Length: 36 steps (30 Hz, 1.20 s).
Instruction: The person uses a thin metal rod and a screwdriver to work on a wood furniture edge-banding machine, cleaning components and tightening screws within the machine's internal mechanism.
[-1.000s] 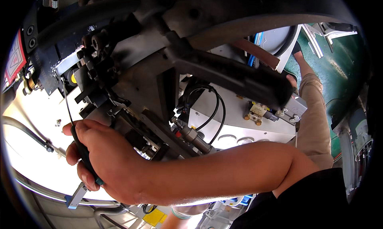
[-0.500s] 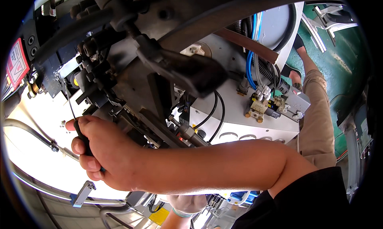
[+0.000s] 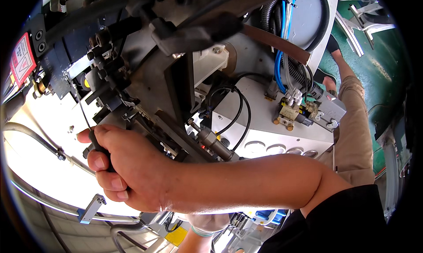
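My bare right hand [image 3: 132,169] is closed around the dark handle of a thin-shafted screwdriver [image 3: 82,105]. Its shaft slants up and left from my fist. The tip meets the machine's dark block [image 3: 57,74], beside a small yellow round part [image 3: 86,83]; the exact contact point is too small to make out. My right forearm crosses the picture from the black sleeve at the lower right. Below that forearm, a pale glove covers my left hand [image 3: 208,222]. Its fingers are mostly hidden, and what they may touch does not show.
Dark metal arms [image 3: 194,35] of the machine hang close overhead. To the right, a grey box [image 3: 269,121] carries a brass valve fitting [image 3: 287,114] with blue tubes and black cables. A metal cylinder [image 3: 213,143] lies just above my forearm. A hose [image 3: 33,138] runs along the left.
My right hand and the screwdriver sit slightly farther right, with the tip still at the dark block. The foreground machine arm appears higher in the view, uncovering a pale bracket.
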Each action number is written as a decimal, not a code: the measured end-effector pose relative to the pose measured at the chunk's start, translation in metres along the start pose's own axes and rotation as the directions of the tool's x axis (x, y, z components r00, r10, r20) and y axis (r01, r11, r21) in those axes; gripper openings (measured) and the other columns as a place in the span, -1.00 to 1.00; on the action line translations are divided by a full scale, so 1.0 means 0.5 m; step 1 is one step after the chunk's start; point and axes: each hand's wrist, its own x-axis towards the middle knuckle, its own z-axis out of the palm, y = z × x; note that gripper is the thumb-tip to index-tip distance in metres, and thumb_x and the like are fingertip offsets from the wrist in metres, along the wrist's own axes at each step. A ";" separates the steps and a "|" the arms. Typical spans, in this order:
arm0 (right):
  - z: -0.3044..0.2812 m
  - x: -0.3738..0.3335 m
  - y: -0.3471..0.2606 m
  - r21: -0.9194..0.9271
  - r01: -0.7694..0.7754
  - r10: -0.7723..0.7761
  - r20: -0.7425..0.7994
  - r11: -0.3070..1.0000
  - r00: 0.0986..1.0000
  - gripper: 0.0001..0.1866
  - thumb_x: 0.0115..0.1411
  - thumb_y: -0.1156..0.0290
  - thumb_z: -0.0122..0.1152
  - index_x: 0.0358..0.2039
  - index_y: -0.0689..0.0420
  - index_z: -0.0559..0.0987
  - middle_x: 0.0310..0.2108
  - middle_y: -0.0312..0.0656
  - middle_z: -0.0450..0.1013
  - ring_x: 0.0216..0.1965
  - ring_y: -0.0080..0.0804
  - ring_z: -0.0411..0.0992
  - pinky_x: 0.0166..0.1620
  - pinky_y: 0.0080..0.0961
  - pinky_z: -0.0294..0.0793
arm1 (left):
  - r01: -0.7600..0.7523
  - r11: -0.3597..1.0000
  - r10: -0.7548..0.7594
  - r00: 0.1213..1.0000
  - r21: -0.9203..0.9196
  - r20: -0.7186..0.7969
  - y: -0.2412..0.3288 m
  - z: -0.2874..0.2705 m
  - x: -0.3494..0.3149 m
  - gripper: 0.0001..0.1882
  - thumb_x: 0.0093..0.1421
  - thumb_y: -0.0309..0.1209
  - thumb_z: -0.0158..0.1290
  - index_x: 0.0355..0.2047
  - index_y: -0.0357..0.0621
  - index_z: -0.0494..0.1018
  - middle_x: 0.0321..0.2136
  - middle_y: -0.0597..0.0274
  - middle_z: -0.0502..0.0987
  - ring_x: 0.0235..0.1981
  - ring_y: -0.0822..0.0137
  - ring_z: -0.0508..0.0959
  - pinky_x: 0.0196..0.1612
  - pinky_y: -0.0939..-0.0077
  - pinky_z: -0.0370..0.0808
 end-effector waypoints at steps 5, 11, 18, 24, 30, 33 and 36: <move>0.019 -0.010 -0.005 -0.056 0.006 -0.008 -0.042 0.998 0.999 -0.72 0.60 0.18 -0.35 0.05 -0.01 0.33 -0.50 -0.42 0.24 -0.71 -0.61 0.03 -0.63 -0.53 0.01 | 0.007 0.993 -0.005 1.000 -0.115 0.013 0.006 0.002 0.005 -0.75 0.21 -0.47 0.17 -0.12 -0.28 0.65 -0.21 0.11 0.70 -0.25 0.15 0.70 -0.12 0.28 0.60; 0.024 -0.028 -0.017 -0.054 -0.018 0.013 -0.092 0.998 0.996 -0.70 0.62 0.14 -0.35 0.04 0.01 0.34 -0.51 -0.39 0.24 -0.74 -0.60 0.04 -0.65 -0.50 0.00 | -0.005 0.987 0.009 1.000 -0.158 0.030 -0.002 -0.003 0.000 -0.76 0.22 -0.46 0.20 -0.11 -0.28 0.65 -0.20 0.13 0.70 -0.23 0.21 0.69 -0.11 0.32 0.59; 0.030 -0.065 -0.014 -0.094 0.028 -0.036 -0.083 0.995 0.996 -0.64 0.61 0.10 -0.31 0.12 0.07 0.33 -0.50 -0.35 0.29 -0.76 -0.58 0.10 -0.66 -0.53 0.10 | -0.056 0.993 0.060 0.997 -0.109 0.040 -0.008 0.000 0.010 -0.76 0.25 -0.44 0.18 -0.12 -0.31 0.65 -0.21 0.12 0.70 -0.28 0.24 0.69 -0.17 0.36 0.58; 0.010 -0.070 -0.009 -0.158 0.106 -0.112 -0.035 0.982 0.993 -0.59 0.63 0.07 -0.29 0.15 0.14 0.35 -0.47 -0.29 0.40 -0.76 -0.55 0.18 -0.65 -0.56 0.17 | -0.087 0.992 0.092 0.994 -0.087 0.059 -0.003 0.013 0.023 -0.76 0.28 -0.42 0.16 -0.12 -0.33 0.64 -0.22 0.10 0.71 -0.31 0.27 0.69 -0.21 0.40 0.58; 0.032 -0.047 0.007 -0.082 0.079 -0.088 -0.113 0.994 0.990 -0.63 0.62 0.11 -0.26 0.10 0.13 0.37 -0.47 -0.26 0.41 -0.71 -0.50 0.25 -0.63 -0.49 0.22 | -0.116 0.990 0.121 0.991 -0.080 0.054 -0.007 0.015 0.035 -0.75 0.31 -0.40 0.14 -0.13 -0.35 0.64 -0.23 0.09 0.71 -0.35 0.30 0.69 -0.26 0.44 0.57; 0.027 -0.017 0.015 -0.020 0.056 -0.058 -0.122 0.998 0.991 -0.68 0.61 0.15 -0.27 0.04 0.09 0.37 -0.48 -0.28 0.38 -0.70 -0.51 0.22 -0.62 -0.47 0.20 | -0.102 0.993 0.105 0.994 -0.067 0.033 -0.007 0.011 0.020 -0.74 0.32 -0.40 0.13 -0.13 -0.36 0.64 -0.24 0.09 0.71 -0.37 0.32 0.69 -0.28 0.46 0.56; 0.026 0.003 0.006 0.009 0.059 -0.058 -0.057 0.998 0.997 -0.73 0.59 0.18 -0.32 -0.03 0.03 0.35 -0.50 -0.34 0.31 -0.70 -0.54 0.12 -0.61 -0.49 0.13 | -0.101 0.994 0.101 0.995 -0.050 0.011 -0.002 0.004 0.009 -0.74 0.34 -0.39 0.12 -0.13 -0.37 0.63 -0.25 0.08 0.72 -0.39 0.33 0.69 -0.30 0.48 0.56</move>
